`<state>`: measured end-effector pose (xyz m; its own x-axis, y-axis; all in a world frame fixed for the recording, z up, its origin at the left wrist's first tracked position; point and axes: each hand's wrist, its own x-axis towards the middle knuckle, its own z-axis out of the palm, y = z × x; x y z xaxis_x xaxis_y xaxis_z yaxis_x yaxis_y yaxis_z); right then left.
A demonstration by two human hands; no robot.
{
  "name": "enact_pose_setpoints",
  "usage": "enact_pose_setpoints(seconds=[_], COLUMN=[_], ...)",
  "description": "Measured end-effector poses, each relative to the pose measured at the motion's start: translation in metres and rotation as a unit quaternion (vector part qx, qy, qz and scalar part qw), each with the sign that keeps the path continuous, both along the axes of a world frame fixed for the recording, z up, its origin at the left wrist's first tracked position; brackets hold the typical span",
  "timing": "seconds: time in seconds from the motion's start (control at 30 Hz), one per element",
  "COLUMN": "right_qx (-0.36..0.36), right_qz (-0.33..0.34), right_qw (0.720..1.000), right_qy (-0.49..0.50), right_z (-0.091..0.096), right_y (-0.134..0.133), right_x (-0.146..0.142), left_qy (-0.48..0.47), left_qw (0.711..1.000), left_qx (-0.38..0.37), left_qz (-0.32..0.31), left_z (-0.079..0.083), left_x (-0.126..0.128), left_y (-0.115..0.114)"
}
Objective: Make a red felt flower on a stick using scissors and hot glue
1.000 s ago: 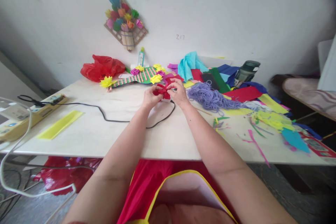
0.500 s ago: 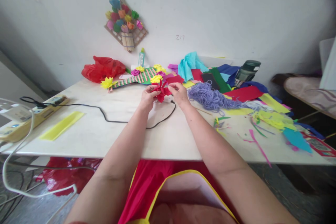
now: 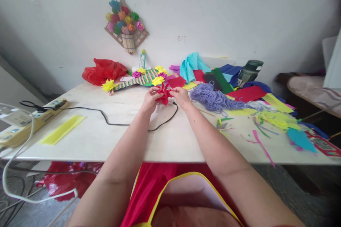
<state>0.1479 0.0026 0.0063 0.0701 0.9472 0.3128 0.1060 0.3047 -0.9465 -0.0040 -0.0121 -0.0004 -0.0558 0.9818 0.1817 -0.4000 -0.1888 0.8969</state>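
Observation:
Both my hands meet over the middle of the white table (image 3: 106, 138) and pinch a small red paper flower (image 3: 163, 94) with pointed petals. My left hand (image 3: 150, 100) grips its left side with closed fingers. My right hand (image 3: 181, 97) holds its right side, fingertips pressed together on a petal. A black cable (image 3: 119, 122) curls on the table just under my hands. Beyond them lies a green and pink striped woven piece (image 3: 141, 78) with yellow and pink paper flowers on it.
Purple yarn (image 3: 213, 99) and many coloured paper sheets and scraps (image 3: 277, 118) cover the right side. A red plastic bag (image 3: 103, 69), glue bottle (image 3: 143, 58) and dark green cup (image 3: 249, 72) stand at the back. A power strip (image 3: 32, 118) and yellow strip (image 3: 62, 129) lie left.
My hands have lifted the red flower slightly and its petals now spread out between my fingers; before it was bunched and mostly hidden in my hands.

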Motion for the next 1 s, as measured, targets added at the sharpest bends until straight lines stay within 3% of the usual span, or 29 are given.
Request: enact_pose_setpoints(seconds=[0.37,0.67,0.8,1.0], right_qx=[0.001,-0.008,0.02,0.118], right_qz=[0.017,0.013,-0.003,-0.027], right_qw=[1.0,1.0,0.999,0.991], right_qy=[0.01,0.027,0.034,-0.053], right_z=[0.0026,0.0009,0.002,0.006], right_y=[-0.0043,0.0002,0.0003,-0.001], right_x=[0.0019,0.0036,0.0062,0.0068], left_qy=[-0.005,0.017,0.024,0.042], left_qw=[0.999,1.0,0.999,0.998], left_qx=[-0.019,0.02,0.026,0.038], left_qz=[0.028,-0.001,-0.007,-0.016], left_z=[0.0009,-0.003,-0.0046,-0.004], left_x=[-0.0028,-0.0036,-0.0041,-0.0015], left_y=[0.0053,0.0057,0.0058,0.0029])
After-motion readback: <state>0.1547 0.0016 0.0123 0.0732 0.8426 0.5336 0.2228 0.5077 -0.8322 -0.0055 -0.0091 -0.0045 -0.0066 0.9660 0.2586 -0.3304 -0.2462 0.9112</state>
